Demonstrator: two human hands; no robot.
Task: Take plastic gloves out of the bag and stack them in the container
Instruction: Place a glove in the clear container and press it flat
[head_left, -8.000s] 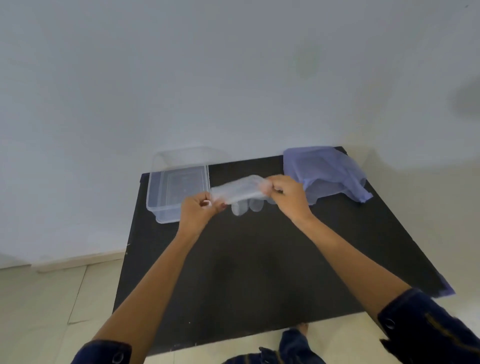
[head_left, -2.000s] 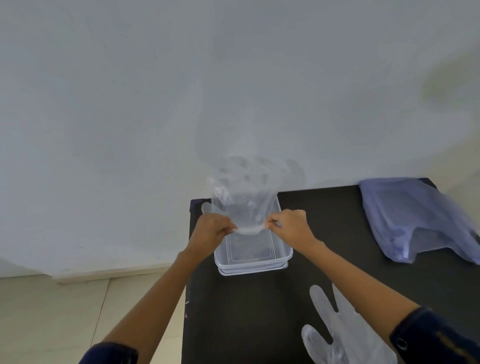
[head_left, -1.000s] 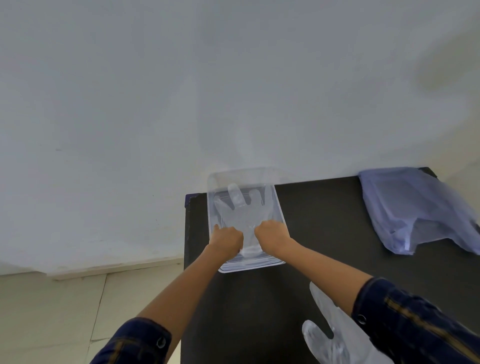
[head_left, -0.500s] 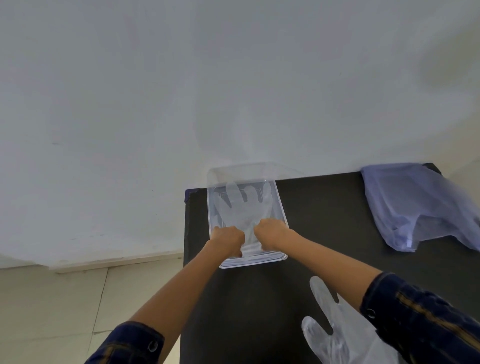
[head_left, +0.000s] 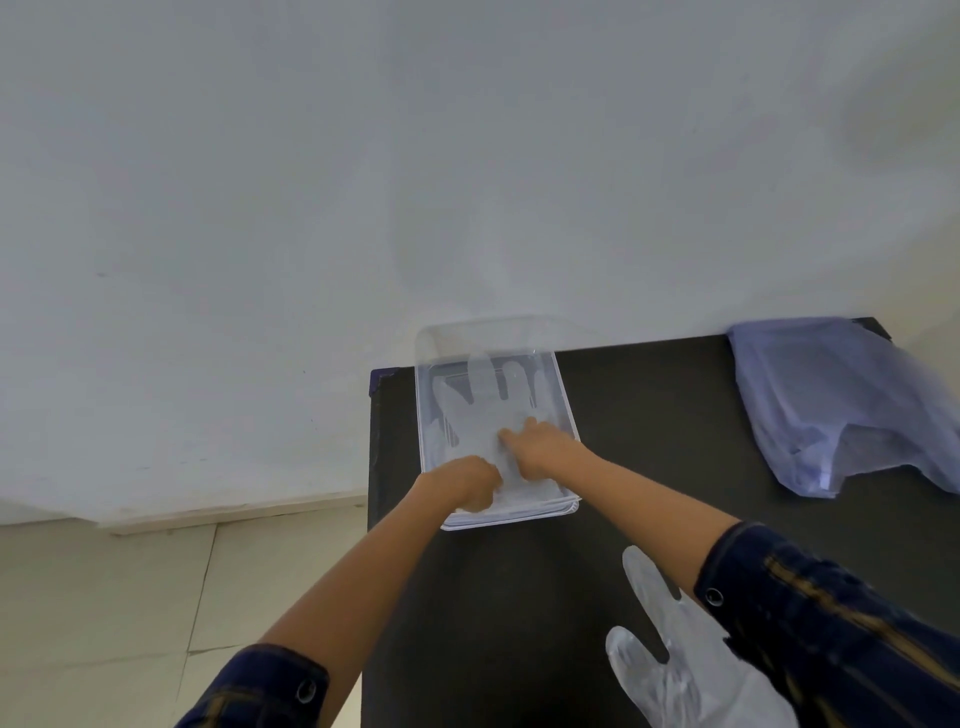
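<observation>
A clear plastic container (head_left: 567, 410) stands at the far left corner of the black table (head_left: 649, 415). A thin transparent glove (head_left: 480, 410) lies flat inside it, fingers pointing toward the wall. My left hand (head_left: 465, 480) rests on the glove's cuff at the container's near end, fingers curled down. Further in, the extended fingers of my right hand (head_left: 537, 447) press on the glove's palm. A second clear glove (head_left: 670, 660) lies on the table near me, partly under my right sleeve. The pale purple plastic bag (head_left: 841, 405) sits crumpled at the far right.
A white wall rises directly behind the table. The table's left edge runs just beside the container, with tiled floor (head_left: 130, 597) below. Bare black tabletop lies between the container and the bag.
The glove went from being held up over the container to lying flat inside it. In the last half second my right hand slid further in along the glove, its fingers now spread.
</observation>
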